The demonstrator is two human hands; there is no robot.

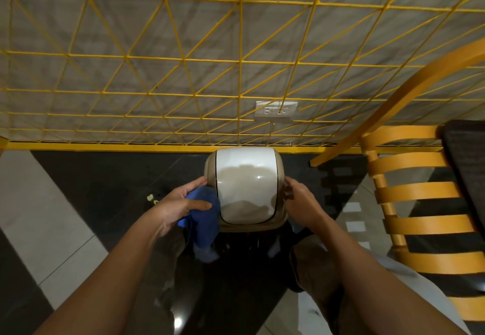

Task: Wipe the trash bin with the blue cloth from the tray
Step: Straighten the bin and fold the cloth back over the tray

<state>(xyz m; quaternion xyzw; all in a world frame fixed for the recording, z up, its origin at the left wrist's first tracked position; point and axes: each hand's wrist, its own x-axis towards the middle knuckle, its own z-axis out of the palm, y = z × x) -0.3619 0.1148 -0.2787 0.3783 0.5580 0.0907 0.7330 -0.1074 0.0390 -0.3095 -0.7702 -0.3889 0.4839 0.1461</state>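
The trash bin (245, 185) stands on the floor by the wall, seen from above, beige with a glossy white swing lid. My left hand (181, 202) holds the blue cloth (206, 219), which hangs down along the bin's left side, and its fingertips touch the bin's left rim. On the opposite side my right hand (301, 205) grips the bin's right rim. The bin's lower body is hidden under the lid and my arms. No tray is in view.
A yellow wire grid (183, 72) covers the grey wall behind the bin, with a wall socket (275, 109). A yellow slatted chair (417, 193) stands close on the right. The floor is black and white tile; small pale bits (151, 198) lie left of the bin.
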